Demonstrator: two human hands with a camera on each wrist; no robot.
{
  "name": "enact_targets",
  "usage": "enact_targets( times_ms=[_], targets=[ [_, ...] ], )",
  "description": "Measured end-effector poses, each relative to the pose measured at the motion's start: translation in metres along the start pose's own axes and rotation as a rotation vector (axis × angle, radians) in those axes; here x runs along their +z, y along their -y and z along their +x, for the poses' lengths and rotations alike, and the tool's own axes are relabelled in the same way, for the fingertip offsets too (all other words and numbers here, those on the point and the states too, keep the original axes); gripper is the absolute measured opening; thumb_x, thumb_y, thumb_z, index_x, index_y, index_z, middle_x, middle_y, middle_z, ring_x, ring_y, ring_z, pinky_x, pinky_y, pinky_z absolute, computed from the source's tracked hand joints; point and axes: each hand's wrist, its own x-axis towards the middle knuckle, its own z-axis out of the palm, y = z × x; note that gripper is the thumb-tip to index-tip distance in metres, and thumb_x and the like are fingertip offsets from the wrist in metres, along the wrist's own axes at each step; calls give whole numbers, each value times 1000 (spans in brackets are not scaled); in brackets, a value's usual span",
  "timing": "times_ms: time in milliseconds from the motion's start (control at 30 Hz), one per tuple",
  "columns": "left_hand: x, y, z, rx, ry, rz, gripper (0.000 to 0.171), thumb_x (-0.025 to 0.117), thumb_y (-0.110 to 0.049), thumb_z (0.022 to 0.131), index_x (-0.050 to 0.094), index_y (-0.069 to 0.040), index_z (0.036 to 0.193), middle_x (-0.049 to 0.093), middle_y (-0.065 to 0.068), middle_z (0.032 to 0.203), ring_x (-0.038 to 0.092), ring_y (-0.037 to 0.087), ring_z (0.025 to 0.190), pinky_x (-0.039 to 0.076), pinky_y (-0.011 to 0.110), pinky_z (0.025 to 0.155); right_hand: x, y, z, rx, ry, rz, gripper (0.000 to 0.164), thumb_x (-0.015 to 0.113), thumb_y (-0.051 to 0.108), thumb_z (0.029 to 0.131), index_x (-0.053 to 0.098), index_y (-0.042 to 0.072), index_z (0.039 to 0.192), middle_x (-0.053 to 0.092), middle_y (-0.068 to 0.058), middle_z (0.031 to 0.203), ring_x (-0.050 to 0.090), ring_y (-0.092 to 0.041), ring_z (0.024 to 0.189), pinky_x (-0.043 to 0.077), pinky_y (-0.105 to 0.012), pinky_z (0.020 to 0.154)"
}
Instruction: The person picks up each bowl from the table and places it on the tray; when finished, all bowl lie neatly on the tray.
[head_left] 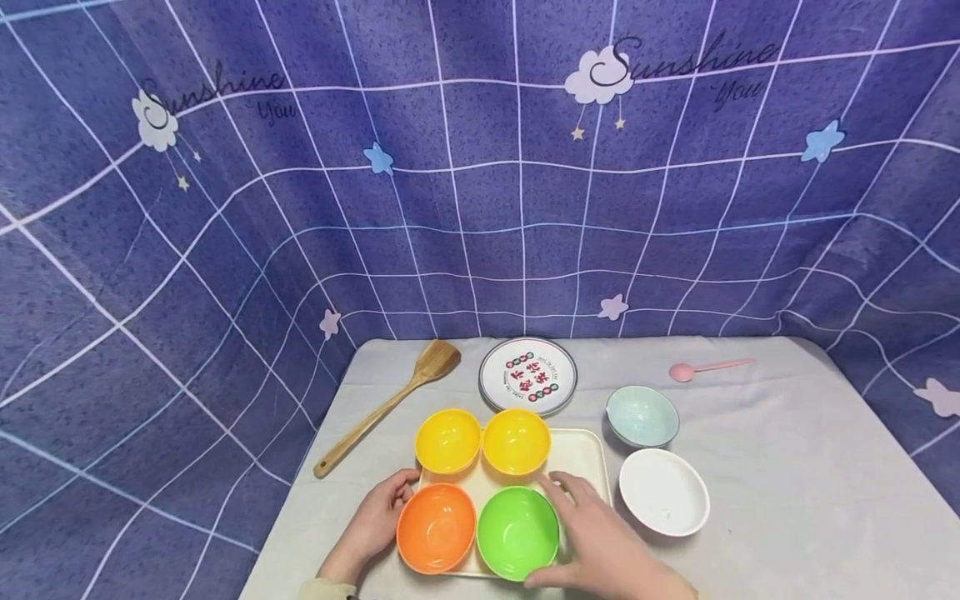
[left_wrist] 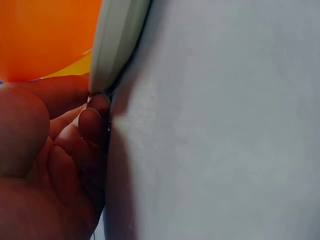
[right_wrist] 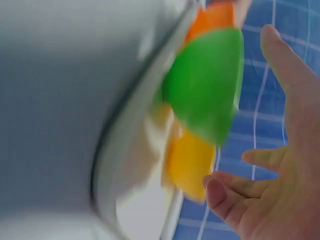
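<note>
A cream rectangular tray (head_left: 577, 450) carries two yellow bowls (head_left: 448, 442) at its back, with an orange bowl (head_left: 437, 528) and a green bowl (head_left: 517, 533) in front. At the tray's left side, my left hand (head_left: 386, 512) has its fingers curled at the edge, beside the orange bowl. The left wrist view shows these fingers (left_wrist: 92, 122) gripping the tray rim (left_wrist: 115, 45) from below. My right hand (head_left: 596, 533) is beside the green bowl with fingers spread; in the right wrist view a gap separates this hand (right_wrist: 280, 165) from the bowl (right_wrist: 207, 82).
A wooden spatula (head_left: 390, 404) lies at the left, and a white plate with red print (head_left: 528, 375) sits behind the tray. To the right stand a pale blue bowl (head_left: 642, 416) and a white bowl (head_left: 663, 492). A pink spoon (head_left: 682, 372) lies at the back right.
</note>
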Motion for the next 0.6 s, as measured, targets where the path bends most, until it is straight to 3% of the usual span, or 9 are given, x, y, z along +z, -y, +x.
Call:
enact_targets(
  times_ms=[233, 367, 600],
  targets=[
    [1, 1, 0, -11, -8, -4, 44, 61, 6, 93, 64, -6, 135, 58, -1, 83, 55, 18, 83, 43, 39, 82, -42, -53, -22, 38, -229, -126, 122, 87, 73, 63, 46, 4, 155, 54, -21, 143, 56, -38, 127, 50, -58, 98],
    [2, 1, 1, -4, -2, -3, 45, 61, 6, 92, 65, -6, 135, 58, -1, 82, 55, 18, 82, 43, 38, 82, -55, -87, -42, 72, -329, -184, 121, 90, 71, 61, 51, -4, 148, 56, -25, 136, 55, -43, 123, 49, -61, 94],
    [2, -1, 0, 11, -10, 2, 43, 63, 5, 92, 66, -8, 133, 58, -2, 81, 56, 17, 80, 43, 35, 81, -56, -112, -65, 148, -344, -170, 122, 90, 71, 60, 51, -10, 144, 56, -29, 130, 53, -47, 120, 46, -64, 93]
  ],
)
